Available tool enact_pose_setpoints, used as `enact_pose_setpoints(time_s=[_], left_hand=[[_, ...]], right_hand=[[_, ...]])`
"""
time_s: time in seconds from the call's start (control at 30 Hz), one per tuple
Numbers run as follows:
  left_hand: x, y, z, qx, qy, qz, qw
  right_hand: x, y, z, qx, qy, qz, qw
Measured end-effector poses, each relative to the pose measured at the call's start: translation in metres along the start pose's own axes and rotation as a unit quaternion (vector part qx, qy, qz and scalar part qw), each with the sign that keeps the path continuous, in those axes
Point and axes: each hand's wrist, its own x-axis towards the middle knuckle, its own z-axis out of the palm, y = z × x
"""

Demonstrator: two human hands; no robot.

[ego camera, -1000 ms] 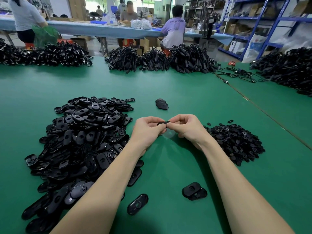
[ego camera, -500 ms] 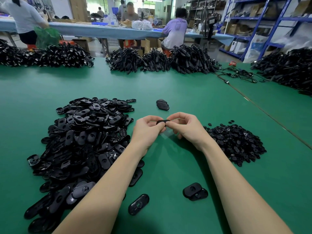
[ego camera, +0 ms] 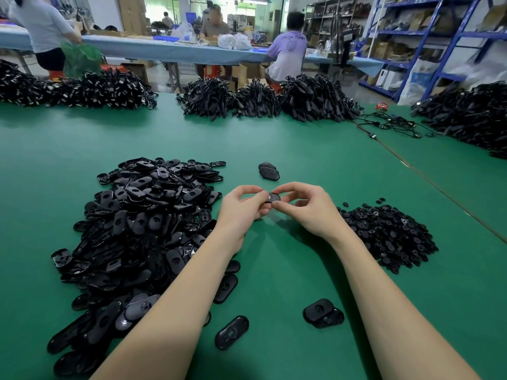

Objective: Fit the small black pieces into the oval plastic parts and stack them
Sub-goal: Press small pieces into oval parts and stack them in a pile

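Note:
Between both hands, above the green table (ego camera: 288, 138), I hold one black oval plastic part (ego camera: 273, 198). My left hand (ego camera: 242, 212) grips its left end with curled fingers. My right hand (ego camera: 310, 208) pinches its right end between thumb and fingers. A large heap of oval parts (ego camera: 142, 223) lies to the left. To the right sits a smaller heap of small black pieces (ego camera: 389, 234). A short stack of ovals (ego camera: 269, 170) lies just beyond my hands. Whether a small piece sits in the held oval is hidden by my fingers.
Two overlapping ovals (ego camera: 323, 314) and a single oval (ego camera: 231, 332) lie near the front between my forearms. Bundles of black cables (ego camera: 263, 100) line the table's far edge, with more at the right (ego camera: 466, 116). Several people work at a blue table behind.
The held oval has tilted so more of its face shows, and my fingers have shifted around its ends. Both hands stay at the same spot.

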Motion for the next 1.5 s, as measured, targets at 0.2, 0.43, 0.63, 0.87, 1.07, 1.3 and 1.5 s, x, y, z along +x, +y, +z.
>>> enact_pose_setpoints(time_s=[0.2,0.43,0.63,0.87,1.07,1.3,1.5], left_hand=[[0.000,0.000,0.002,-0.014,0.001,-0.003,1.000],[0.000,0.001,0.003,-0.010,-0.003,-0.012,1.000],[-0.001,0.002,0.003,0.005,-0.014,-0.014,1.000],[-0.002,0.000,0.003,0.063,-0.022,0.002,0.998],[-0.006,-0.001,0.006,0.118,-0.038,0.027,0.992],[-0.010,-0.001,0.006,0.186,-0.051,0.053,0.980],[-0.010,0.001,0.004,0.168,-0.038,0.035,0.984]], right_hand=[[0.007,0.004,0.000,-0.047,0.027,0.004,0.999],[0.050,0.006,0.005,-0.165,0.111,0.067,0.978],[0.083,0.012,0.012,-0.210,0.133,0.129,0.960],[0.087,0.014,0.017,-0.225,0.143,0.142,0.953],[0.081,0.004,0.014,-0.222,0.102,0.134,0.960],[0.087,-0.048,0.032,-0.183,-0.139,0.115,0.966],[0.094,-0.075,0.066,-0.297,-0.235,0.059,0.924]])
